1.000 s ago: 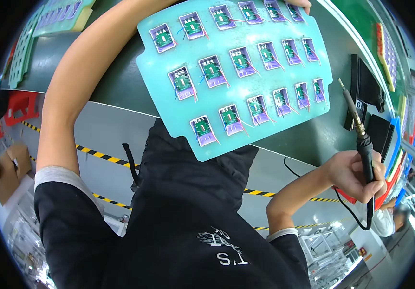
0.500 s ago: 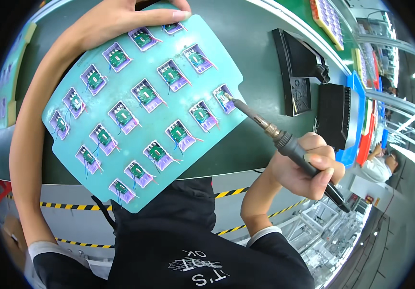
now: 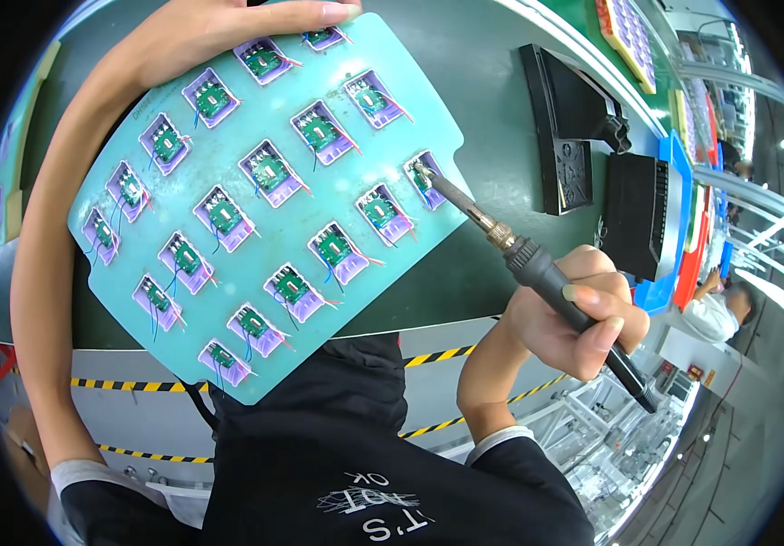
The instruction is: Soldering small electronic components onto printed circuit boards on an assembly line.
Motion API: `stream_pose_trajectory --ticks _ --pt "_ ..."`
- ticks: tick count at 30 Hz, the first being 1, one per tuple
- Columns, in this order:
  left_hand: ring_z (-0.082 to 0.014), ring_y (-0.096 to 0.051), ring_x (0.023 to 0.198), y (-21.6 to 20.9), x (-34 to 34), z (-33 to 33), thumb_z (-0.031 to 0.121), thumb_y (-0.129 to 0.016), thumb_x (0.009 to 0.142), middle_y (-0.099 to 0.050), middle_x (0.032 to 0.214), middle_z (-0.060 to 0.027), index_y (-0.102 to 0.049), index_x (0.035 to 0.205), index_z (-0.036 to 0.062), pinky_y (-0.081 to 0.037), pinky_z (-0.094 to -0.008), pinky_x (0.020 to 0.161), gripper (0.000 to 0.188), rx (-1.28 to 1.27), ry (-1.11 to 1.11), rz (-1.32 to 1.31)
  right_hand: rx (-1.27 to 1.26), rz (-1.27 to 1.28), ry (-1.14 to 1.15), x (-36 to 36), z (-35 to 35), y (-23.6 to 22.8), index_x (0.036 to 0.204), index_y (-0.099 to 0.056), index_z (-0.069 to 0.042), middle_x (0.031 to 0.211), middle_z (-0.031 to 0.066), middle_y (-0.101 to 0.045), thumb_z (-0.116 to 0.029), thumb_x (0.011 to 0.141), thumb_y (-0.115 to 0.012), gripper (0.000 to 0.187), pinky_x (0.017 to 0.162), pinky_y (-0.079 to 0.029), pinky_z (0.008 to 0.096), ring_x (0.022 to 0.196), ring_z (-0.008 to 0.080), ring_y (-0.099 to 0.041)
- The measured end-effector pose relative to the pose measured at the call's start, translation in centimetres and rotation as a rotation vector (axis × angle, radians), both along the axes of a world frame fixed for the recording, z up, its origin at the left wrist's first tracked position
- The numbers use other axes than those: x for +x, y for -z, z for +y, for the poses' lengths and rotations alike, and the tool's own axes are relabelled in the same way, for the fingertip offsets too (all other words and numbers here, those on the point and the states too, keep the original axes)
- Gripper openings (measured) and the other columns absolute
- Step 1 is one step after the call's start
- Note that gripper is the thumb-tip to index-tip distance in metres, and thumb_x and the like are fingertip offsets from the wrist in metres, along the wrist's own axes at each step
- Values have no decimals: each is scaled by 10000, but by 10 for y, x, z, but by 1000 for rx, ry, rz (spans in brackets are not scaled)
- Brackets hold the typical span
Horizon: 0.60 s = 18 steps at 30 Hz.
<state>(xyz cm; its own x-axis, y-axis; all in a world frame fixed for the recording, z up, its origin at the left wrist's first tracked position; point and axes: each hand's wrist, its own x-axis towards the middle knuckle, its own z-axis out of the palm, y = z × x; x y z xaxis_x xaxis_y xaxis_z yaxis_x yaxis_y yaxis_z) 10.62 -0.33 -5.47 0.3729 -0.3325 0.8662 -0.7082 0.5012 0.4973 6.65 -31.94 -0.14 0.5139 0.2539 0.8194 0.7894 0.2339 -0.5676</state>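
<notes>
Your black shirt (image 3: pixel 319 455) carries white lettering (image 3: pixel 376 500), its middle line scribbled over; your green tray (image 3: pixel 219 150) bears a faint marking (image 3: pixel 144 108) (too small to read).

A black short-sleeved top (image 3: pixel 319 446) is worn, its sleeves edged with pale grey cuffs (image 3: pixel 499 442). The front is printed with white lettering (image 3: pixel 379 526), partly crossed by thin scribbled lines (image 3: pixel 342 501). Below, black trousers (image 3: pixel 319 387) are worn, with a dark strap (image 3: pixel 202 406) seen at the left.

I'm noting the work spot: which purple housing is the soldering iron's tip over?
The picture's rightmost purple housing, nearest the right hand; the soldering iron overlaps no other.
</notes>
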Motion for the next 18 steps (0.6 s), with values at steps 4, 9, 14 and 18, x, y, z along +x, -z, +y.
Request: stream_pose_trajectory --ticks 4,9,14,18 --pt "-167 -526 978 0 2 -4 155 -607 835 -589 982 -88 -600 960 -9 -379 -308 905 207 8 9 6 -17 -5 11 0 -3 0 738 -502 4 456 38 -433 -174 784 -465 188 323 -300 236 320 131 -389" --pt "-165 -526 976 -2 -2 -2 161 -606 836 -590 980 -89 -600 959 -7 -376 -308 909 208 16 -2 0 -13 -13 2 -2 -1 -1 745 -506 5 456 36 -436 -176 792 -465 191 321 -300 235 320 131 -391" --pt "-167 -526 979 -4 -1 -2 165 -609 835 -591 985 -90 -602 959 -6 -374 -314 915 212 21 -2 6 -31 -25 -11 -1 -2 -2 755 -509 5 455 35 -438 -188 814 -458 208 319 -300 233 321 131 -396" --pt "-168 -525 983 -2 -3 -2 167 -609 836 -591 986 -91 -602 960 -5 -373 -316 917 212 19 -5 2 -44 -30 -11 -3 -1 -2 758 -510 3 455 34 -437 -188 814 -459 205 319 -299 231 322 130 -397"
